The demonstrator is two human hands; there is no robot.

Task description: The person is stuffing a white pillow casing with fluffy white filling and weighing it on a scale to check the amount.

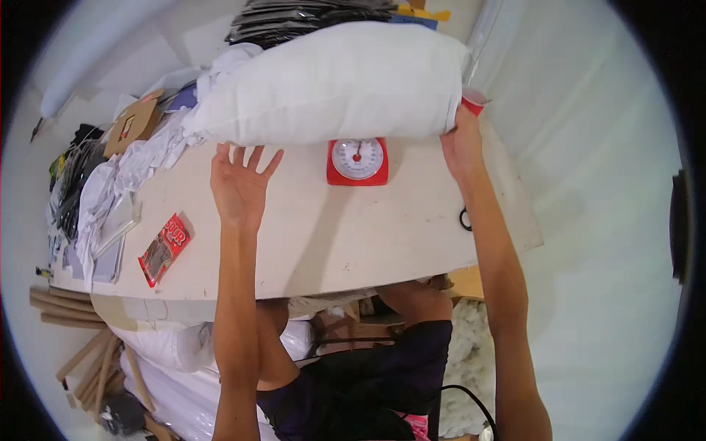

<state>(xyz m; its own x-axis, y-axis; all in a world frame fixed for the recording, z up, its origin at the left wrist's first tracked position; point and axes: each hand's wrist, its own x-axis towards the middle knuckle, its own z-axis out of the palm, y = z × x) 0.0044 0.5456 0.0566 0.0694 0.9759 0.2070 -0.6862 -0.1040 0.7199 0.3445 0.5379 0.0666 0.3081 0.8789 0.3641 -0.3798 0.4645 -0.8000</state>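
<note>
A plump white pillow [338, 84] lies lengthwise across a red kitchen scale [357, 181] on the table. The scale's round dial faces me, and its top is hidden beneath the pillow. My left hand [243, 184] is open, palm up, with its fingers spread at the lower left edge of the pillow; the fingertips are close to the cloth and hold nothing. At the pillow's right end, my right hand [465, 143] grips the lower corner, with some fingers hidden by it. A red cup [474, 99] stands just beyond that hand.
On the pale table [412, 235] lie a red snack packet [164, 250] and a black ring-shaped item [465, 219] by my right forearm. White cloth [151, 158] and a cardboard box [134, 123] crowd the left side. Dark plastic bags [294, 18] are stacked behind; cardboard tubes [66, 307] lie lower left.
</note>
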